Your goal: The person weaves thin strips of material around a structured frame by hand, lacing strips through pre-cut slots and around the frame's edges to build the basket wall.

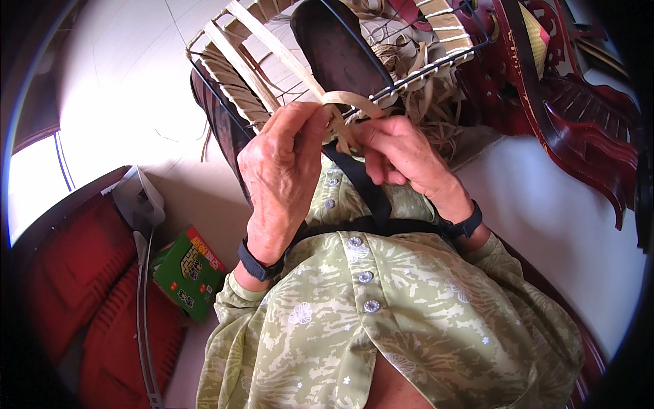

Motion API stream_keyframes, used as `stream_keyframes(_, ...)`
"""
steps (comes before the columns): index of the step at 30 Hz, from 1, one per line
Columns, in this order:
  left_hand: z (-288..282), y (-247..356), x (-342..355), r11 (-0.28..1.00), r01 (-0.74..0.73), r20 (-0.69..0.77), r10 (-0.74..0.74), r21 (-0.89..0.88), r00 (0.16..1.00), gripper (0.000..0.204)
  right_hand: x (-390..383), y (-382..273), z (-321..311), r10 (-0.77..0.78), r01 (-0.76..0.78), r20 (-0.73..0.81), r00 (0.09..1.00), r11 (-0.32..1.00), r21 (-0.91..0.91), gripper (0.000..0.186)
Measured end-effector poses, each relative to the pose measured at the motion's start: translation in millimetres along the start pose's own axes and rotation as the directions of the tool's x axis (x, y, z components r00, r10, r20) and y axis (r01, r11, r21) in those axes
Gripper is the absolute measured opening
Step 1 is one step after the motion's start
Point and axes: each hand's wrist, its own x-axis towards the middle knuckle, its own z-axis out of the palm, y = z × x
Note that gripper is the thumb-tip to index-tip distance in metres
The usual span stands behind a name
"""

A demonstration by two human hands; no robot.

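Observation:
A dark wire frame [436,66], its sides wrapped with pale cord, sits in front of me at the top of the view. Two flat beige strips [272,44] cross it lengthwise toward my hands. At its near edge, my left hand [281,163] pinches a beige strip between thumb and forefinger. The same strip curls over in a loop [353,100] toward my right hand [409,153]. My right thumb and forefinger close on the strip just beside the left fingertips, with the other fingers curled below. A short strip end hangs between the two hands; the exact crossing there is partly hidden by my fingers.
Loose beige strips [436,116] lie in a tangled heap on the floor beyond the frame. A dark shoe [338,51] shows through the frame. Carved dark-red wooden furniture [538,129] stands at the right. At the left are a green-and-red box [187,273] and red slatted pieces [122,334].

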Motion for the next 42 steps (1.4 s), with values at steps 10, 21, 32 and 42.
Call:
stream_keyframes(10, -1.8, -1.4, 3.8, 0.994, 0.036, 0.048, -0.041, 0.107, 0.998, 0.008, 2.9, 6.4, 15.5, -0.11, 0.113, -0.063, 0.992, 0.992, 0.055, 0.017)
stream_keyframes(21, -4.0, 14.0, 6.9, 0.995, 0.1, 0.055, -0.102, 0.024, 0.993, 0.007, -57.4, 66.2, -73.6, -0.127, -0.029, -0.611, 0.781, 0.971, -0.239, 0.025)
stream_keyframes(32, -0.9, 11.6, 2.9, 0.998, 0.057, 0.05, -0.056, -0.022, 0.997, 0.01, -61.7, 54.9, -99.2, -0.232, -0.415, -0.633, 0.738, 0.585, -0.697, 0.029)
stream_keyframes(42, -2.6, 5.5, 3.2, 0.998, -0.051, 0.067, 0.049, 0.024, 0.997, 0.01, 0.7, 23.2, 7.7, -0.546, 0.189, -0.448, 0.708, 0.758, -0.624, 0.013)
